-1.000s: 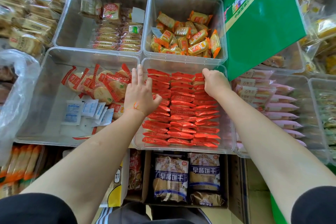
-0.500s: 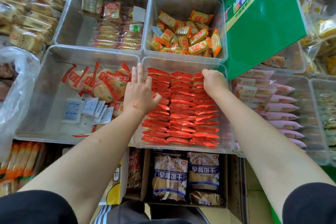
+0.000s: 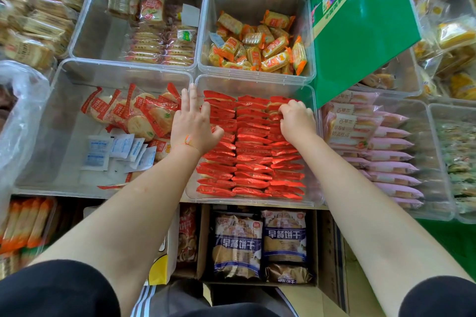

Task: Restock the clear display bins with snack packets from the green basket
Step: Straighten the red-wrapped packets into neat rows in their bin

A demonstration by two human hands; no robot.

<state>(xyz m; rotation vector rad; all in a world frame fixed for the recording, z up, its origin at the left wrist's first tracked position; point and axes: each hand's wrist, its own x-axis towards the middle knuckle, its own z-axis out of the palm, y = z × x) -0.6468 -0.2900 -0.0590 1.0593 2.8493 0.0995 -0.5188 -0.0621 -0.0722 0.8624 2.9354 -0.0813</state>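
Observation:
A clear bin (image 3: 257, 86) in front of me holds three tidy columns of red snack packets (image 3: 252, 154). My left hand (image 3: 193, 123) lies flat with straight fingers on the left column, next to the bin's left wall, thumb spread over the packets. My right hand (image 3: 296, 121) is at the far end of the right column, its fingers curled down into the red packets there. No green basket can be made out; only a green patch (image 3: 453, 239) shows at the lower right.
A green printed panel (image 3: 360, 20) leans over the bins at the upper right. Neighbouring clear bins hold round red-wrapped crackers (image 3: 144, 116), orange packets (image 3: 257, 44) and pink packets (image 3: 386, 157). A cardboard box with blue biscuit bags (image 3: 260, 242) sits below the shelf edge.
Both hands stay at the far end of the red packets. My left thumb has spread wider, and my right hand has shifted slightly left with its fingers curled deeper.

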